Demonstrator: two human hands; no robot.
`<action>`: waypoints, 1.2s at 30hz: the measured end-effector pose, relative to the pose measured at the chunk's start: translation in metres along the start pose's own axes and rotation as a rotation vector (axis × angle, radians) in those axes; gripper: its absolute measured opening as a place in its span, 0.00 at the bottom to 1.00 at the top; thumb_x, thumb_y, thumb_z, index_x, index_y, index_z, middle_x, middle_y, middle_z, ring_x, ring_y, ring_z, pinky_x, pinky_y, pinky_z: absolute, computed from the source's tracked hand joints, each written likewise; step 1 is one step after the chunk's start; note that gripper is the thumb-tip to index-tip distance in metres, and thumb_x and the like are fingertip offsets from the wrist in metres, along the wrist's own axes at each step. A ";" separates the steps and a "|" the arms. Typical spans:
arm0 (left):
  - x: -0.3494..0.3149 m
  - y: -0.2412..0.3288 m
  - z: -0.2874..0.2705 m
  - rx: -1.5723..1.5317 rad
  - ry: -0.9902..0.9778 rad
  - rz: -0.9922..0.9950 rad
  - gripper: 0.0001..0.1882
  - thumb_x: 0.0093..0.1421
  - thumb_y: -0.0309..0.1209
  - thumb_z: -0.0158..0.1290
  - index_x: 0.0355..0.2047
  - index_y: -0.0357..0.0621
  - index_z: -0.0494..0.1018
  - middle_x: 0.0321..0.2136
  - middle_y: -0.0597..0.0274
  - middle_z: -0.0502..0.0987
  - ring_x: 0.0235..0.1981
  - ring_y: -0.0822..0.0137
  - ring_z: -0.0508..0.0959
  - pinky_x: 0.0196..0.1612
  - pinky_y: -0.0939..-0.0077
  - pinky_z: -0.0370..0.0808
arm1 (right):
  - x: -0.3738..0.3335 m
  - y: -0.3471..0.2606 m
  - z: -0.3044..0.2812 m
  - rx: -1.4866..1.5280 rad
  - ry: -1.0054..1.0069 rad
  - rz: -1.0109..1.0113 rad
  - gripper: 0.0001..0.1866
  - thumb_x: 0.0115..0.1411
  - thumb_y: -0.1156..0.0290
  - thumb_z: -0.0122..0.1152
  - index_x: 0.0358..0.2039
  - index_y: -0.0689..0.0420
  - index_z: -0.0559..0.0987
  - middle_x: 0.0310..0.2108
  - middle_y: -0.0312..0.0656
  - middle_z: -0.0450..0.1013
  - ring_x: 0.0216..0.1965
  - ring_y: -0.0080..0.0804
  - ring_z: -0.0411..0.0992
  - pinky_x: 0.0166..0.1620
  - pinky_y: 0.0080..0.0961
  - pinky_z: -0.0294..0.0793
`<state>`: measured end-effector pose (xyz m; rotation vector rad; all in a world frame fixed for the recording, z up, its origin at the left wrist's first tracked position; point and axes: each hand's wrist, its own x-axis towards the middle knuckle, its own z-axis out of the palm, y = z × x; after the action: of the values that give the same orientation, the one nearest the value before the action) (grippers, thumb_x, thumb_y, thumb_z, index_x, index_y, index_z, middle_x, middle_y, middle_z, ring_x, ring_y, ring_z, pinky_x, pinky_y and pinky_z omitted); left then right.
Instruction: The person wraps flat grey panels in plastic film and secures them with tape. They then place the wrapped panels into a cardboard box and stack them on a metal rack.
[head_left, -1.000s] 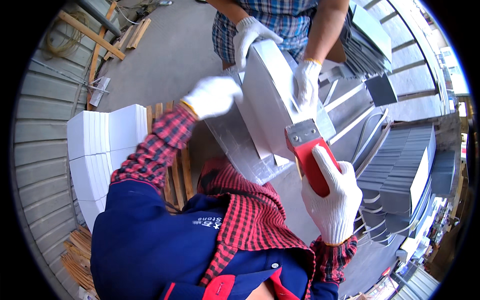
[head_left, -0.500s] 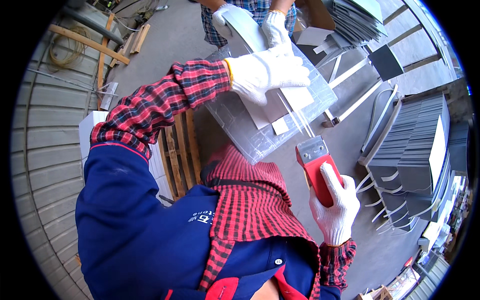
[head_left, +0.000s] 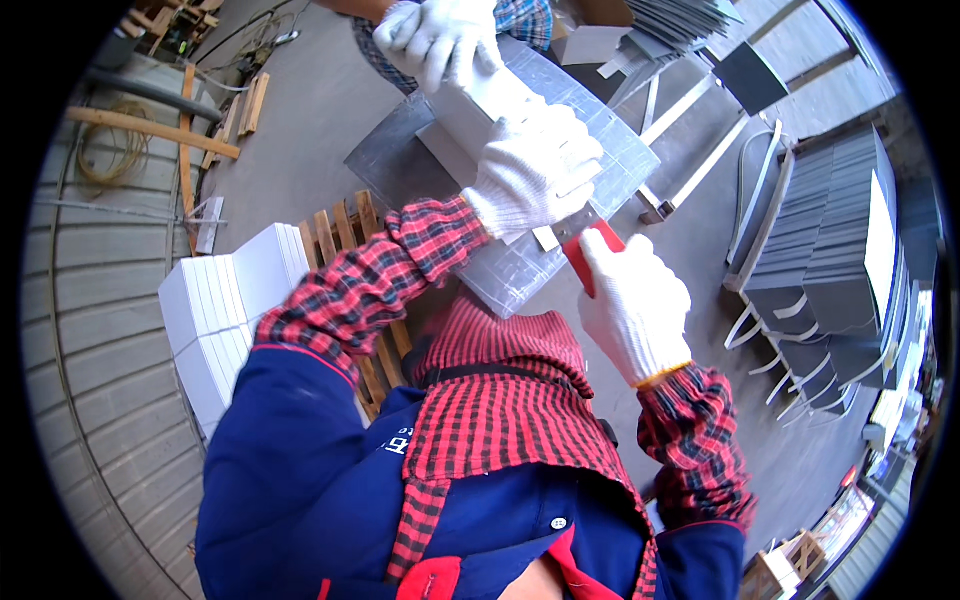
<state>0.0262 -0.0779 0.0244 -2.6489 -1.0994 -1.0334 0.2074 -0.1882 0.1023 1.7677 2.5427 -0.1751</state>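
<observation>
Pale block: whitish, long and box-shaped (head_left: 462,114), lying on the scuffed grey sheet (head_left: 507,287), mostly hidden by gloves.
Left hand: white knitted glove (head_left: 535,170) over the block's near end; fingers bent, and whether they pinch anything cannot be told.
Right hand: white knitted glove (head_left: 640,305) wrapped around the red handheld tool (head_left: 583,266), whose head is just beside the left hand.
Far end: a co-worker's white-gloved hand (head_left: 455,45) on the block.
Block progress: set in place; judged under way, unfinished. Any fastening on it cannot be confirmed.
Left stack: folded white panels (head_left: 235,325), banded, judged complete.
Right stack: thin grey panels (head_left: 800,235), loose white strips below; completion undetermined.
</observation>
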 end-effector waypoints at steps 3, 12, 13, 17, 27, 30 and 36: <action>-0.008 0.000 0.017 0.066 0.146 0.055 0.20 0.50 0.45 0.64 0.41 0.52 0.79 0.39 0.63 0.79 0.43 0.58 0.77 0.52 0.56 0.71 | -0.013 0.016 0.053 -0.152 -0.394 -0.129 0.15 0.52 0.68 0.62 0.41 0.57 0.80 0.34 0.51 0.76 0.31 0.46 0.78 0.33 0.40 0.78; -0.051 -0.008 0.045 0.156 0.212 0.025 0.31 0.47 0.51 0.64 0.53 0.70 0.71 0.53 0.66 0.66 0.58 0.58 0.64 0.67 0.43 0.52 | -0.030 0.047 0.117 0.473 -0.621 0.155 0.26 0.48 0.63 0.58 0.51 0.37 0.82 0.37 0.53 0.79 0.41 0.55 0.77 0.45 0.40 0.78; -0.050 -0.011 0.041 0.165 0.220 0.054 0.32 0.46 0.52 0.65 0.53 0.70 0.70 0.53 0.65 0.66 0.58 0.57 0.64 0.67 0.43 0.52 | -0.024 0.046 0.122 0.578 -0.624 0.194 0.25 0.50 0.60 0.60 0.51 0.42 0.82 0.43 0.50 0.79 0.44 0.49 0.78 0.49 0.37 0.76; -0.050 0.014 0.015 0.045 0.192 -0.094 0.35 0.44 0.52 0.65 0.53 0.64 0.71 0.51 0.62 0.66 0.57 0.55 0.64 0.65 0.43 0.52 | -0.027 0.074 0.173 1.239 -0.385 0.412 0.31 0.46 0.64 0.67 0.54 0.54 0.79 0.46 0.45 0.80 0.46 0.33 0.77 0.53 0.27 0.73; -0.012 0.025 -0.022 -0.079 0.050 -0.396 0.17 0.56 0.41 0.60 0.43 0.47 0.79 0.45 0.56 0.74 0.51 0.49 0.68 0.55 0.52 0.62 | 0.059 0.133 0.202 1.585 0.196 0.857 0.35 0.52 0.64 0.70 0.61 0.58 0.74 0.49 0.40 0.76 0.45 0.29 0.74 0.45 0.27 0.75; 0.007 0.014 -0.024 0.047 0.028 -0.506 0.19 0.55 0.41 0.60 0.45 0.47 0.79 0.49 0.53 0.72 0.53 0.48 0.67 0.56 0.51 0.62 | 0.101 0.153 0.213 1.565 0.231 0.797 0.36 0.50 0.66 0.73 0.60 0.62 0.73 0.50 0.41 0.76 0.47 0.29 0.75 0.51 0.25 0.74; 0.014 0.002 -0.013 0.243 -0.060 -0.615 0.21 0.54 0.41 0.64 0.47 0.50 0.77 0.64 0.49 0.60 0.68 0.45 0.53 0.66 0.48 0.56 | 0.196 0.181 0.213 1.660 0.075 0.610 0.34 0.54 0.67 0.68 0.62 0.60 0.73 0.55 0.40 0.74 0.54 0.29 0.71 0.57 0.23 0.66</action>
<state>0.0274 -0.0755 0.0435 -2.2015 -1.9813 -0.8172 0.3019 0.0320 -0.1413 2.6116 1.4312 -2.6592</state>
